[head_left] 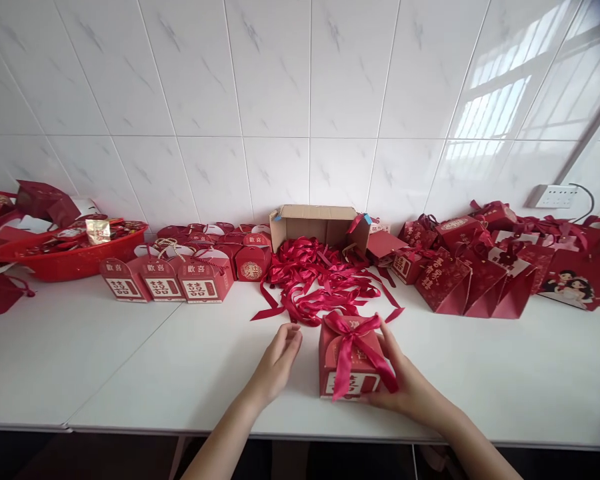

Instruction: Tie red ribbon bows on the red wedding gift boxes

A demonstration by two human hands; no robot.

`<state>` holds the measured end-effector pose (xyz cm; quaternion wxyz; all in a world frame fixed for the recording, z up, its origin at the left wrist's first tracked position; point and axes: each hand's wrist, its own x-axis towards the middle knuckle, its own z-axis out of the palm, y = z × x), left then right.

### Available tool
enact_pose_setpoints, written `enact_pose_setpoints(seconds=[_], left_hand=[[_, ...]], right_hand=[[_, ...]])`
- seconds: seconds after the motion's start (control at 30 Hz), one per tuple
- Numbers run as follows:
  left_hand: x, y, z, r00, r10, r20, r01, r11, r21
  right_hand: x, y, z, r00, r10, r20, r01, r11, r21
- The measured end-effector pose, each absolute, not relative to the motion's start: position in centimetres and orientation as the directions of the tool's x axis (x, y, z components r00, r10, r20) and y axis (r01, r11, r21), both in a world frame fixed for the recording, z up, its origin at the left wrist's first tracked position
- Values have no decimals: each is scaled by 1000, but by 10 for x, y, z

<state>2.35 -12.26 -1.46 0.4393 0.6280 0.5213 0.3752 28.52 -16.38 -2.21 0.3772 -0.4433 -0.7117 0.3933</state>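
a person's two bare hands rest at the front edge of a white table [105, 360], close to its middle. the right hand [410, 393] cups a red gift box [330, 363], with the fingers spread along the box's right side and lower front corner and one fingertip raised toward the red bow [353, 333] tied on top. the box stands upright and square to the front edge, with its printed face toward the wearer and the bow's tails hanging down that face. the left hand [277, 363] lies just beside the box on its left, not touching it. it is palm down and holds nothing, its fingers loosely together and slightly curled, pointing toward the back edge. so the box sits to the right of the left hand and against the palm of the right, which is the nearer hand and the only one in contact.

directly behind the box, toward the back edge, a loose pile of ribbons [320, 280] spills from an open cardboard carton [313, 223] set against the tiled wall. a row of small red boxes [163, 280] without bows lines the back left, beside a red basin [65, 260] near the left corner. red bags [460, 280] crowd the back right, below a wall socket [553, 197].
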Motion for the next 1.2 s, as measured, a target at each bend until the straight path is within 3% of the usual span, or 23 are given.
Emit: enact_pose_setpoints(seconds=[0.13, 0.27, 0.37, 0.5, 0.6, 0.77, 1.0, 1.2], left_hand=[[28, -131, -17, 231, 969, 90, 454, -189, 871], [30, -134, -16, 282, 943, 174, 544, -307, 781], [31, -129, -8, 254, 948, 193, 488, -298, 821], [46, -117, 20, 233, 941, 244, 339, -314, 887], [66, -107, 41, 307, 906, 290, 263, -374, 889], [91, -96, 56, 458, 843, 283, 256, -430, 866], [93, -90, 49, 412, 847, 334, 308, -475, 824], [90, -91, 46, 350, 851, 391, 377, -510, 773]], right_hand=[[304, -169, -27, -268, 945, 186, 360, 278, -891], [324, -176, -30, -329, 939, 106, 392, 237, -889], [344, -176, -21, -394, 906, 158, 296, 288, -911], [350, -163, 13, -159, 942, 294, 120, 314, -942], [332, -149, 44, -122, 942, 311, 239, 332, -912], [301, -134, 71, -258, 893, 368, 541, 449, -711], [295, -127, 72, -411, 864, 290, 560, 491, -668], [292, -124, 73, -387, 874, 293, 538, 473, -698]])
